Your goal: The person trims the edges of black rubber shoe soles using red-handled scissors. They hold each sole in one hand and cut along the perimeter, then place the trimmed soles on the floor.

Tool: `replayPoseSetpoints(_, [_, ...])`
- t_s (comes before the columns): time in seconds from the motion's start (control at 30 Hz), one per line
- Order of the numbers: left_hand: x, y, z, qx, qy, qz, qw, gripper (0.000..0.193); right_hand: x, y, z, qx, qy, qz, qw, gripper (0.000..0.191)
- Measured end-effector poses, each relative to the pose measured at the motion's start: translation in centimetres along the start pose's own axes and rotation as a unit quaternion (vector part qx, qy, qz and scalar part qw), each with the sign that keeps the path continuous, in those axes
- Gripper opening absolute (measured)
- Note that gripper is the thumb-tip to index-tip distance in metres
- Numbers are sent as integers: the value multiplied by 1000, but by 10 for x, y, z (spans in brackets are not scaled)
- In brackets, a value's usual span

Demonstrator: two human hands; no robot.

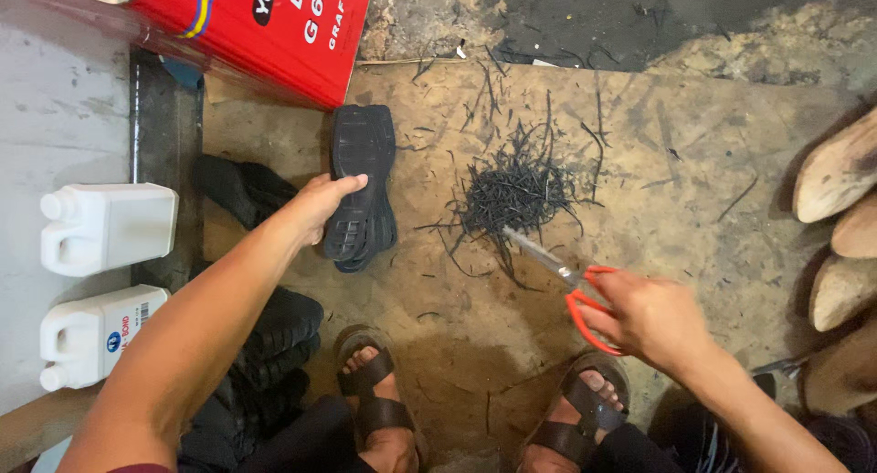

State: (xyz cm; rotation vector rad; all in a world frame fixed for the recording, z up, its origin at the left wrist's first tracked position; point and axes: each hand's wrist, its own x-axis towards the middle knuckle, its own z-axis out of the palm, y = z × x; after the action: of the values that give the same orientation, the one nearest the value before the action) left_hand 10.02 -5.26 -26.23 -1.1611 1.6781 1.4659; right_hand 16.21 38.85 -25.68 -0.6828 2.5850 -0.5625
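My left hand (322, 201) grips the edge of a black rubber shoe sole (362, 158) that lies on top of a small stack of like soles on the floor. My right hand (644, 313) holds orange-handled scissors (566, 276), blades pointing up-left toward a heap of thin black rubber trimmings (516, 190). Both of my feet in dark sandals (370, 391) rest on the brown floor board below.
A red tin can (265, 25) lies at the top left. Two white plastic jugs (105, 226) sit on a pale ledge at left. More black soles (274, 336) pile by my left leg. Wooden shoe lasts (845, 217) line the right edge.
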Motion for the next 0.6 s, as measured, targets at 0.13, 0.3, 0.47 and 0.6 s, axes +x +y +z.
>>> replayPoseSetpoints(0.13, [-10, -8, 12, -63, -25, 38, 997, 43, 3, -17, 32, 36, -97, -47, 993, 45])
replayPoseSetpoints(0.3, [-9, -21, 21, -86, 1, 86, 993, 45, 12, -28, 36, 28, -139, 39, 989, 42])
replayPoseSetpoints(0.47, [-15, -18, 26, -16, 33, 184, 982, 49, 23, -17, 16, 14, 54, 133, 989, 45])
replayPoseSetpoints(0.6, [-32, 9, 29, 397, 170, 284, 856, 65, 17, -3, 10, -8, 17, 167, 986, 52])
